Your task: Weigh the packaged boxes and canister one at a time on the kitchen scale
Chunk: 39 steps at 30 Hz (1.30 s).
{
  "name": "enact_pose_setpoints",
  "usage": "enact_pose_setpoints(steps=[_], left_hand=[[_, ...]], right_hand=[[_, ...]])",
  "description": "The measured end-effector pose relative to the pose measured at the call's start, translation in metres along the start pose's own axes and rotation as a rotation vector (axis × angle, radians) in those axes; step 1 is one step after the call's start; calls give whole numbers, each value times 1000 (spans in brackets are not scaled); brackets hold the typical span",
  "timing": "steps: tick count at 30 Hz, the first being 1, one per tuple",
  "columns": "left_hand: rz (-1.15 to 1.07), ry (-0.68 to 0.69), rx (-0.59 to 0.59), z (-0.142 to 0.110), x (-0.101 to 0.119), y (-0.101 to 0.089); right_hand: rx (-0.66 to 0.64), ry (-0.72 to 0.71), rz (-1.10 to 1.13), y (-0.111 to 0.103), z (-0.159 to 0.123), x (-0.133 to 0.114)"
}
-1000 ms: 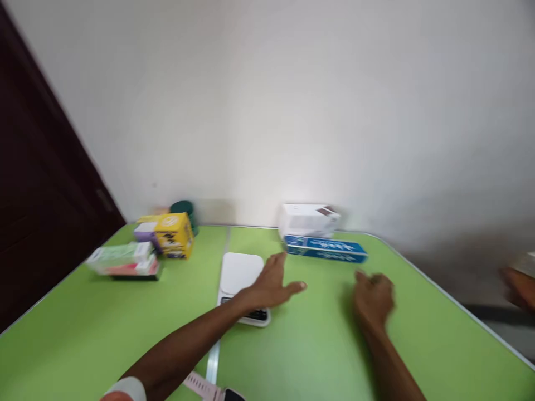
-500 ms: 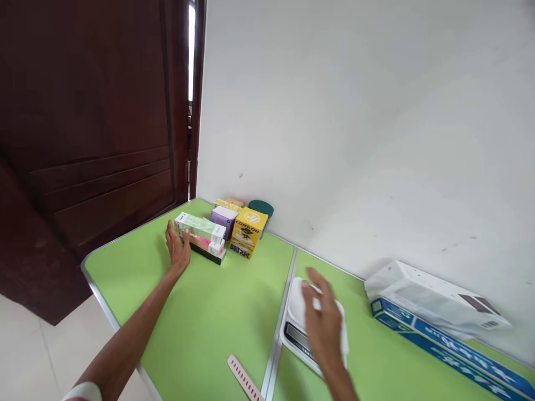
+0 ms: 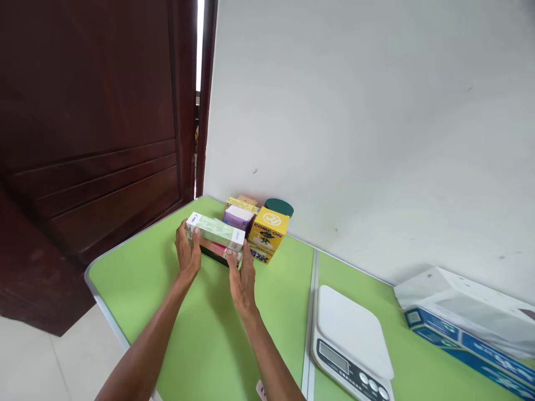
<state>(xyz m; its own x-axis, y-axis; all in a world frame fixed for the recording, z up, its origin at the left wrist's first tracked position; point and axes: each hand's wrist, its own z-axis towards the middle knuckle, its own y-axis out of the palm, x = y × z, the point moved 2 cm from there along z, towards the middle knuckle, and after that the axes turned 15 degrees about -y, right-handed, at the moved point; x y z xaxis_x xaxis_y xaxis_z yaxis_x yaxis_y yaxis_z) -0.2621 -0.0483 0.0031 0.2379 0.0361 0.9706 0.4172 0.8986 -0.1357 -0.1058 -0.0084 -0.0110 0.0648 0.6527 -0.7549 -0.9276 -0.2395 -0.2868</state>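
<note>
I log one long pale-green-and-white cardboard box (image 3: pixel 217 231), topmost in a stack (image 3: pixel 212 248) on the green surface (image 3: pixel 200 340), at eight o'clock from view centre. Left hand (image 3: pixel 188 253) and right hand (image 3: pixel 243 278): half-open, cupping its ends; firm hold, I cannot tell. Handling barely begun, I judge: stack intact.

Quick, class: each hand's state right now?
Left hand: open, cupped at the left end of the green box; grip unclear.
Right hand: open, cupped at its right end; grip unclear.

I get soft light, glare in the narrow white door slit (image 3: pixel 200 44) at 11 o'clock, faint shadow beside the bare right hand (image 3: pixel 243 279), slight blur on the long blue cardboard carton (image 3: pixel 476 354).
</note>
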Motion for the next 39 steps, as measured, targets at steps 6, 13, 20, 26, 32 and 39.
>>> enact_pose_setpoints(steps=[6, 13, 20, 26, 32, 39], left_hand=[[-23, 229, -196, -62, 18, 8], [41, 264, -855, -168, 17, 50], [198, 176, -1143, -219, 13, 79], [203, 109, -1147, -212, 9, 87], [-26, -240, -1046, -182, -8, 92], [-35, -285, -1002, -175, -8, 89]], right_hand=[[260, 132, -7, -72, -26, -29], [502, 250, -296, -206, -109, -34], [526, 379, -364, -262, -167, -4], [590, 433, -286, -268, -181, 27], [831, 450, -136, -275, -192, 37], [858, 460, -161, -272, -189, 34]])
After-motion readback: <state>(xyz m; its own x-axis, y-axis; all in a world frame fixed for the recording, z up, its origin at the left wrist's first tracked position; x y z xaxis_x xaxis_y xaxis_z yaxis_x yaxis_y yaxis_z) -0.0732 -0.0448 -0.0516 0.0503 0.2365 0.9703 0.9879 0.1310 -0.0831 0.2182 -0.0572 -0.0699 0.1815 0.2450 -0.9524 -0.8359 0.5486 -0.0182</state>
